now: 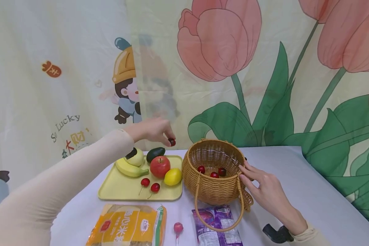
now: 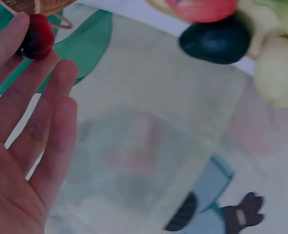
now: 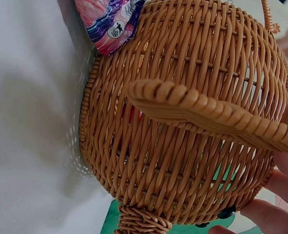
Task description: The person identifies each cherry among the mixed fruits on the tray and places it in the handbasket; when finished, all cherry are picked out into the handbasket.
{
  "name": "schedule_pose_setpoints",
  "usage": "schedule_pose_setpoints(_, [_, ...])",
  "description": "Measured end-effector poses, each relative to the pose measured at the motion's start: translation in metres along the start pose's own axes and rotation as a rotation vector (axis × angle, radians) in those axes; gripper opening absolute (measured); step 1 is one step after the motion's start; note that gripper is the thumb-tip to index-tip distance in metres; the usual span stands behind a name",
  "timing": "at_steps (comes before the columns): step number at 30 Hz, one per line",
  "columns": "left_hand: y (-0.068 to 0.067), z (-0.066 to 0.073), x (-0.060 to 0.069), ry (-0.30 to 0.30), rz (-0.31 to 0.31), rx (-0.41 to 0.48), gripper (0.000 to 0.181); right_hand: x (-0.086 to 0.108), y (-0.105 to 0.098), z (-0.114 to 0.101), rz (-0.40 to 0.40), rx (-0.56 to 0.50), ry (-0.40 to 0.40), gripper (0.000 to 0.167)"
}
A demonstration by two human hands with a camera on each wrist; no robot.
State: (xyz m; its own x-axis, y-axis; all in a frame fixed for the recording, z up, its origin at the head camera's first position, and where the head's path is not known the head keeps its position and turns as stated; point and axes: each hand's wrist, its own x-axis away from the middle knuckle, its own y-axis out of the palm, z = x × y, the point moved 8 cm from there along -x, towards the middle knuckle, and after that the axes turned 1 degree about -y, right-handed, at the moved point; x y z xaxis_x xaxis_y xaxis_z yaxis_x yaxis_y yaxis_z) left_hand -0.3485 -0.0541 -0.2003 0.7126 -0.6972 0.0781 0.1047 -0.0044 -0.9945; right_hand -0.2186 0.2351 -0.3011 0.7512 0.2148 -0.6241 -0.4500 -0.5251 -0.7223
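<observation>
My left hand (image 1: 155,130) pinches a dark red cherry (image 1: 172,142) between thumb and fingertips, raised above the back right of the yellow tray (image 1: 118,189); the left wrist view shows this cherry (image 2: 39,37) close up. A brown wicker basket (image 1: 192,172) stands right of the tray, with 3 cherries (image 1: 214,175) visible inside. The fingertips of my right hand (image 1: 269,188) touch the basket's rim at its right side, fingers spread. In the right wrist view, those fingers (image 3: 270,214) lie against the woven wall. Two stemmed cherries (image 1: 155,187) lie on the tray.
Also on the tray are a banana (image 1: 130,168), a pale round fruit (image 1: 137,158), an avocado (image 1: 155,154), a red apple (image 1: 160,166) and a lemon (image 1: 173,176). In front lie an orange bag (image 1: 126,225), a lollipop (image 1: 178,227) and a purple packet (image 1: 215,223), with the basket handle hanging over it.
</observation>
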Motion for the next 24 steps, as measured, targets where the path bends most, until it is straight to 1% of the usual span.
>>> schedule_pose_setpoints(4, [-0.014,0.017,-0.025,-0.007,-0.061,-0.033,0.019,0.0,0.001,0.001,-0.022,-0.001,0.017,0.037])
schedule_pose_setpoints(7, [-0.021,0.03,-0.042,-0.02,-0.099,-0.018,0.017,-0.001,0.001,0.0,-0.027,0.0,0.023,0.036])
schedule_pose_setpoints(9, [-0.022,0.038,-0.054,-0.04,-0.126,0.01,0.017,-0.001,0.001,0.0,-0.028,0.001,0.022,0.036])
schedule_pose_setpoints(11, [-0.021,0.044,-0.065,-0.065,-0.147,0.011,0.017,-0.002,0.002,-0.001,-0.027,0.001,0.02,0.036])
schedule_pose_setpoints(13, [-0.018,0.052,-0.076,-0.072,-0.163,0.037,0.018,-0.002,0.002,-0.001,-0.026,-0.002,0.019,0.036])
schedule_pose_setpoints(17, [-0.006,0.068,-0.095,-0.049,-0.182,0.078,0.021,-0.003,0.002,-0.001,-0.022,-0.002,0.016,0.036])
schedule_pose_setpoints(18, [-0.002,0.072,-0.1,-0.044,-0.187,0.096,0.021,-0.003,0.002,-0.001,-0.021,-0.003,0.016,0.036])
schedule_pose_setpoints(21, [0.012,0.082,-0.112,-0.038,-0.202,0.112,0.021,-0.002,0.002,0.0,-0.023,-0.004,0.014,0.036])
schedule_pose_setpoints(24, [0.027,0.092,-0.124,-0.017,-0.204,0.106,0.022,-0.001,0.001,0.001,-0.019,-0.001,0.014,0.036])
